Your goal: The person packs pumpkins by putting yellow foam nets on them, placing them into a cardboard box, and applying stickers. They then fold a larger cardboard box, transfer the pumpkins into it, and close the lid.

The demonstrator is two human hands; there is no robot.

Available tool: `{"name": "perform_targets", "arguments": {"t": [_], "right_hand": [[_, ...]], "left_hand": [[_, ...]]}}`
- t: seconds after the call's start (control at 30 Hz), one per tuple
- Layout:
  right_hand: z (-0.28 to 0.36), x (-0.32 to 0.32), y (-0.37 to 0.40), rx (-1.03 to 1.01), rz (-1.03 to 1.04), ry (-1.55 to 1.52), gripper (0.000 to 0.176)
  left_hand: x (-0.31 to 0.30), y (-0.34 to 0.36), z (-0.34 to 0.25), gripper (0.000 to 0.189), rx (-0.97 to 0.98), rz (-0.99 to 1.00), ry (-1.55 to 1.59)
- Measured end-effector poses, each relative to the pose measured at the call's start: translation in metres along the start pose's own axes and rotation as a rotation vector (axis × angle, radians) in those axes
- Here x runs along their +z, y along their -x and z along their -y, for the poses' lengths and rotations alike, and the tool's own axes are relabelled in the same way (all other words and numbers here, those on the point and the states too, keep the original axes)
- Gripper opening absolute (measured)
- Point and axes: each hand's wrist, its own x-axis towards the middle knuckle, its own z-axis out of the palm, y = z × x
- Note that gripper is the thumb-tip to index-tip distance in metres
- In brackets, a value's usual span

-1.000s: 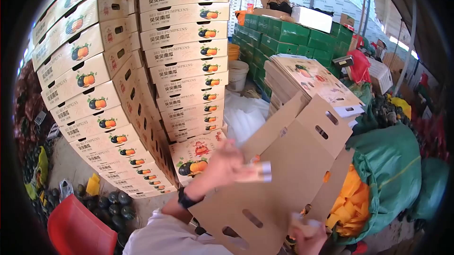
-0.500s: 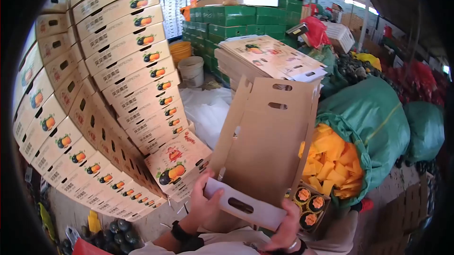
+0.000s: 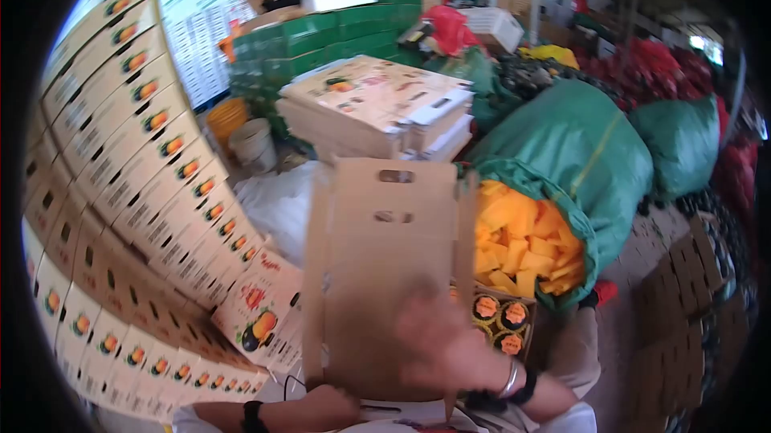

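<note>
An open, partly folded brown carton (image 3: 377, 272) leans in front of me, plain inside, with hand holes in its far end. My right hand (image 3: 438, 341) passes over the carton's inside, its fingers smeared by motion; a metal bracelet and a dark band circle that wrist. Low at the carton's near end is my left hand (image 3: 333, 407), its fingers hidden from me. Just right of the carton sits a box holding dark round squashes (image 3: 512, 343) with orange flower-shaped labels.
Tall stacks of printed pumpkin cartons (image 3: 148, 184) rise on the left. Ahead lies a pile of flat cartons (image 3: 369, 87), with green boxes (image 3: 313, 43) behind. A green sack (image 3: 570, 144) spills orange foam-like pieces (image 3: 522, 232) at right. Buckets (image 3: 253, 144) stand beyond white plastic.
My right hand has left the near flap and moved up over the carton's inside. The near end has tipped down toward my lap, my left hand dropping with it. My view has swung right.
</note>
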Motion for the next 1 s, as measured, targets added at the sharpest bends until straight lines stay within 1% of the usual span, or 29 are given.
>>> {"name": "perform_targets", "arguments": {"t": [0.03,0.07,0.1,0.13,0.17,0.2,0.23,0.27,0.3,0.33,0.37,0.43,0.47,0.53,0.63,0.67,0.7,0.77,0.83,0.9,0.93,1.0], "right_hand": [[-0.02,-0.02,-0.016,0.154,-0.243,0.292,0.072],[-0.047,-0.036,-0.034,0.265,-0.548,0.451,0.081],[-0.079,-0.038,-0.042,0.421,-0.571,0.227,0.084],[-0.114,-0.03,-0.045,0.489,-0.44,-0.012,0.072],[-0.128,-0.02,-0.045,0.461,-0.357,-0.183,0.067],[-0.134,-0.015,-0.048,0.419,-0.275,-0.354,0.063],[-0.126,-0.016,-0.05,0.368,-0.244,-0.364,0.062],[-0.116,-0.013,-0.05,0.328,-0.2,-0.365,0.062],[-0.131,0.013,-0.055,0.135,-0.374,-0.415,0.062],[-0.125,0.011,-0.057,0.059,-0.364,-0.404,0.062],[-0.124,0.011,-0.062,0.023,-0.321,-0.405,0.052],[-0.14,0.0,-0.075,0.114,0.025,-0.625,0.049],[-0.144,0.001,-0.065,0.2,-0.127,-0.605,0.05],[-0.144,0.014,-0.064,0.302,-0.393,-0.577,0.054],[-0.135,0.016,-0.056,0.4,-0.558,-0.435,0.062],[-0.137,0.021,-0.063,0.303,-0.856,-0.493,0.063],[-0.143,0.024,-0.058,0.274,-0.858,-0.909,0.063],[-0.147,0.016,-0.047,0.183,-0.8,-1.748,0.063],[-0.146,0.007,-0.035,0.26,-0.537,-1.361,0.053],[-0.142,-0.012,-0.019,0.337,-0.28,-0.964,0.048],[-0.139,-0.026,-0.015,0.229,-0.262,-1.054,0.044],[-0.132,-0.047,-0.014,0.191,-0.112,-0.866,0.047]], "left_hand": [[0.008,0.0,0.01,0.022,-0.007,0.028,0.033],[0.0,0.001,0.014,0.023,0.049,0.044,0.177],[-0.017,0.004,0.017,0.025,0.096,0.07,0.309],[-0.041,0.008,0.018,0.026,0.133,0.102,0.434],[-0.092,0.02,-0.004,0.027,0.093,-0.195,0.623],[-0.059,0.04,0.037,0.023,0.073,-0.727,0.852],[-0.077,0.036,0.059,0.03,-0.074,-1.23,0.54],[-0.095,0.032,0.082,0.037,-0.406,-1.679,0.221],[-0.104,0.035,0.126,0.051,-0.278,-1.692,0.305],[-0.112,0.025,0.148,0.058,-0.313,-1.616,0.733],[-0.117,0.008,0.17,0.061,-0.175,-1.486,1.055],[-0.118,-0.033,0.171,0.059,0.197,-1.199,1.161],[-0.122,-0.04,0.175,0.058,0.242,-1.143,1.151],[-0.121,-0.047,0.219,0.055,0.184,-1.194,1.035],[-0.116,-0.041,0.293,0.052,0.028,-1.367,0.741],[-0.118,-0.047,0.294,0.051,0.002,-1.41,0.654],[-0.11,-0.059,0.29,0.051,-0.184,-1.621,0.694],[-0.116,-0.069,0.267,0.054,0.026,-1.336,0.909],[-0.123,-0.065,0.244,0.057,0.215,-1.026,1.1],[-0.135,-0.064,0.22,0.06,0.407,-0.686,1.276],[-0.144,-0.064,0.208,0.061,0.497,-0.503,1.353],[-0.179,-0.06,0.179,0.066,0.11,-0.272,0.973]]}}
